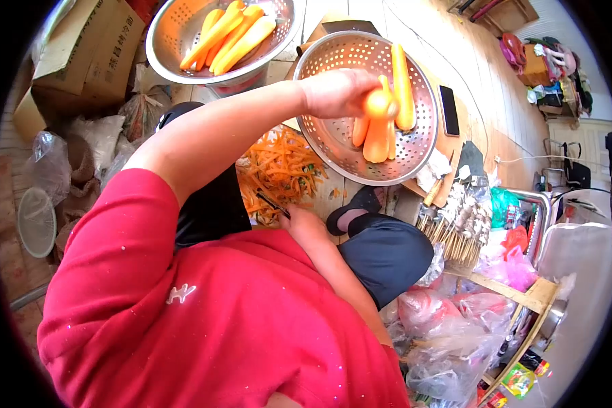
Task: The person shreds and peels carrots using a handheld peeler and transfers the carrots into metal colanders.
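Observation:
My left hand (343, 93) reaches over the right-hand metal colander (313, 64). Its fingers close round a carrot (379, 104), seen nearly end-on and a little blurred. Beneath it in that colander lie several peeled carrots, one long carrot (402, 88) leaning on the far side. Lower down, near my lap, my right hand (302, 223) is closed on a dark-handled peeler (270, 202). The peeler is over a heap of orange carrot peelings (282, 163) on the floor between my legs. Part of the peeler is hidden by my fingers.
A second colander (158, 51) with several peeled carrots stands at upper left. A phone (449, 110) lies right of the near colander. Bundled skewers (459, 231) and a wooden-framed stand (523, 296) with plastic bags are at right. A cardboard box (92, 54) stands at left.

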Tool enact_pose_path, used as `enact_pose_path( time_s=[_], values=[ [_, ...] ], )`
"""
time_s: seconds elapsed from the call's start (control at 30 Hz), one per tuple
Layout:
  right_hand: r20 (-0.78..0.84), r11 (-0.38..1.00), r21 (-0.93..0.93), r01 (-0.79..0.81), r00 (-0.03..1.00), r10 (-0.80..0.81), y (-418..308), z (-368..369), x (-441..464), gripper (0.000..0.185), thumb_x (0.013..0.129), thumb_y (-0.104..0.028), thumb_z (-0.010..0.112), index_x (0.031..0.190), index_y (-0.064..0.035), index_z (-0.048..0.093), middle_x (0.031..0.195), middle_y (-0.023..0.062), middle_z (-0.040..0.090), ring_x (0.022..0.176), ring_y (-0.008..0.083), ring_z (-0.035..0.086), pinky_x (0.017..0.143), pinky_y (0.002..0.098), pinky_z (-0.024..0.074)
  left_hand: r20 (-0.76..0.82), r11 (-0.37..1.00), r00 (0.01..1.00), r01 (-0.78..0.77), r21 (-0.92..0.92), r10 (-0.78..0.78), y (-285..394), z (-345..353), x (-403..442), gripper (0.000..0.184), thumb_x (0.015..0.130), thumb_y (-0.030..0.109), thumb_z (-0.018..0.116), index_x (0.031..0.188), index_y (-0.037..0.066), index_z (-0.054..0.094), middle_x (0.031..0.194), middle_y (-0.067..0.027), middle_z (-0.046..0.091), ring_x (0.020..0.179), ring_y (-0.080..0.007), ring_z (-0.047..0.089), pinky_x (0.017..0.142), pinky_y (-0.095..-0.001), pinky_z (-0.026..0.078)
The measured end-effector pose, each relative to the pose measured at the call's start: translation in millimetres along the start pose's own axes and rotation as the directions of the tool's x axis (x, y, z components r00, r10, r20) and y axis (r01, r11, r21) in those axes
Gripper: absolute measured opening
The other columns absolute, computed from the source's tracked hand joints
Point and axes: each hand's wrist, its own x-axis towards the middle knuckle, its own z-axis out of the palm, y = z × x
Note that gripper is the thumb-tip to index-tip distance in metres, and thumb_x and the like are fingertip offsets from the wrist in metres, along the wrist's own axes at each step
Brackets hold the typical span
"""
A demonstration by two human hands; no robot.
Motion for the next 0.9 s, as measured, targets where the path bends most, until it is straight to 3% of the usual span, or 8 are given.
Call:
enact_pose_path(
  time_s=[0.1,0.27,0.33,0.43,0.6,0.63,0.77,0.9],
  values=[
    [-0.058,0.999,-0.02,0.042,0.997,-0.043,-3.4,-1.3,-3.2,0.032,0.086,-0.033,0.056,0.099,-0.0038,0.062,0.09,0.0242,0.064,0.087,0.0408,0.061,0.077,0.0477,0.0478,-0.15,0.607,0.958,0.031,-0.794,-0.245,22.1,-26.6,-14.7,0.053,0.081,0.014,0.073,0.126,0.0,0.049,0.12,-0.0092,0.059,0.115,-0.0187,0.054,0.1,-0.0334,0.043],
    [-0.203,0.991,0.132,-0.005,0.979,0.032,-5.8,-9.4,-5.5,0.034,0.088,-0.033,0.055,0.097,-0.0015,0.062,0.089,0.0251,0.065,0.088,0.0422,0.062,0.078,0.0456,0.0486,-0.176,0.102,0.793,-0.143,-0.984,-0.583,33.4,-56.7,-67.1,0.049,0.088,0.036,0.062,0.121,0.002,0.05,0.104,-0.0119,0.063,0.091,-0.0205,0.063,0.077,-0.0353,0.055],
    [-0.322,0.959,0.272,0.08,0.947,0.012,3.6,-2.1,0.6,0.033,0.091,-0.034,0.056,0.092,-0.0005,0.061,0.074,0.0183,0.065,0.067,0.0333,0.064,0.062,0.0409,0.0502,-0.132,-0.001,0.84,-0.156,-0.988,-0.526,32.4,-64.9,-92.9,0.05,0.091,0.04,0.056,0.121,0.001,0.049,0.102,-0.0146,0.063,0.086,-0.0211,0.063,0.075,-0.0329,0.055],
    [-0.164,0.603,0.797,0.033,0.973,0.163,-12.5,-9.3,-8.9,0.026,0.095,-0.029,0.054,0.085,-0.0043,0.056,0.057,-0.0027,0.047,0.039,0.0068,0.042,0.036,0.0257,0.0341,-0.127,0.073,0.753,-0.105,-0.992,-0.645,42.3,-71.0,-126.7,0.048,0.095,0.041,0.047,0.12,0.0,0.052,0.096,-0.0152,0.065,0.072,-0.0179,0.063,0.058,-0.0277,0.054],
    [-0.461,0.71,0.568,0.416,0.876,-0.144,-42.5,-6.8,-29.2,0.025,0.098,-0.027,0.051,0.093,-0.0037,0.057,0.062,-0.0028,0.047,0.048,0.0037,0.044,0.043,0.0194,0.0354,0.013,-0.034,0.629,-0.023,-0.999,-0.777,36.8,-50.8,-172.6,0.05,0.096,0.045,0.042,0.119,0.001,0.053,0.091,-0.0129,0.066,0.065,-0.0176,0.063,0.052,-0.0275,0.054],
    [-0.471,0.778,0.482,0.403,0.868,-0.158,-52.5,-8.3,-35.2,0.022,0.094,-0.023,0.055,0.084,-0.0033,0.055,0.061,0.0068,0.053,0.053,0.0165,0.054,0.052,0.0325,0.0423,0.018,-0.022,0.56,0.0,-1.0,-0.829,37.0,-43.3,-177.1,0.049,0.095,0.045,0.043,0.116,0.002,0.053,0.087,-0.0129,0.065,0.064,-0.0195,0.062,0.051,-0.0299,0.052],
    [-0.48,0.803,0.209,0.558,0.774,-0.413,-75.9,-2.4,-50.1,0.016,0.091,-0.017,0.058,0.087,-0.0017,0.056,0.074,0.0159,0.059,0.07,0.0346,0.059,0.062,0.0393,0.046,0.079,-0.061,0.432,0.054,-0.997,-0.898,41.7,-12.5,-195.5,0.051,0.093,0.049,0.046,0.111,0.002,0.053,0.081,-0.0117,0.062,0.06,-0.0214,0.06,0.048,-0.0328,0.05],
    [-0.441,0.787,0.114,0.606,0.741,-0.507,-79.1,0.6,-57.0,0.016,0.09,-0.018,0.059,0.089,-0.0022,0.056,0.076,0.016,0.06,0.071,0.0364,0.059,0.062,0.0402,0.0467,0.095,-0.075,0.397,0.065,-0.995,-0.913,48.8,5.8,-202.6,0.049,0.095,0.047,0.045,0.11,0.001,0.053,0.082,-0.0124,0.062,0.06,-0.0213,0.061,0.048,-0.0324,0.051]
  ],
)
